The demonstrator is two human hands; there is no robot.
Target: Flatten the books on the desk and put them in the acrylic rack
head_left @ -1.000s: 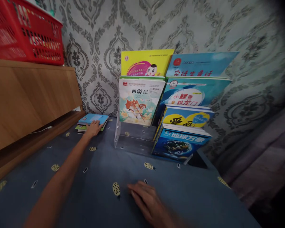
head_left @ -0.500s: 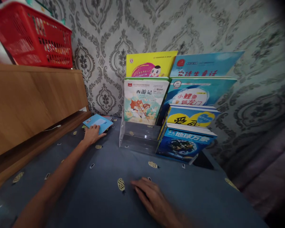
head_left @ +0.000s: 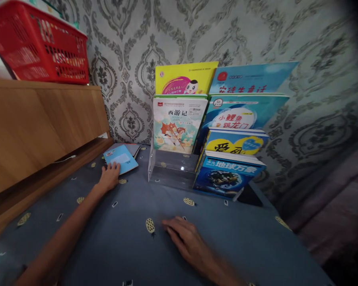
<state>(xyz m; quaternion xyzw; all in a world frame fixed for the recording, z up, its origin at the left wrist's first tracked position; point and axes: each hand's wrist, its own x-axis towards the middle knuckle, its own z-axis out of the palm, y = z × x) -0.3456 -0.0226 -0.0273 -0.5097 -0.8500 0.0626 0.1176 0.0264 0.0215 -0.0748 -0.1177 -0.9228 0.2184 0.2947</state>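
Observation:
At the back left, my left hand (head_left: 109, 176) lies on the near edge of a light blue book (head_left: 123, 159), fingers stretched out and a little apart. The blue book is on top of a small pile; a grey cover (head_left: 133, 149) shows under it. My right hand (head_left: 186, 238) rests low over the patterned cloth (head_left: 131, 230) at the front, fingers extended, holding nothing. Between and beyond my hands stands a clear stepped rack (head_left: 174, 172). Its left column holds a yellow book (head_left: 179, 79) and a pale book (head_left: 177, 129).
The rack's right column holds several blue books, a globe-cover book (head_left: 226, 178) foremost. A dark flat item (head_left: 251, 195) lies beside it. On the left, a wooden cabinet (head_left: 44, 131) carries a red basket (head_left: 59, 55). Patterned wallpaper (head_left: 134, 79) rises behind; dark fabric (head_left: 325, 198) hangs at right.
My left hand has slid slightly left and toward me on the blue book, which has turned and shifted nearer, baring more of the grey cover. My right hand has barely moved.

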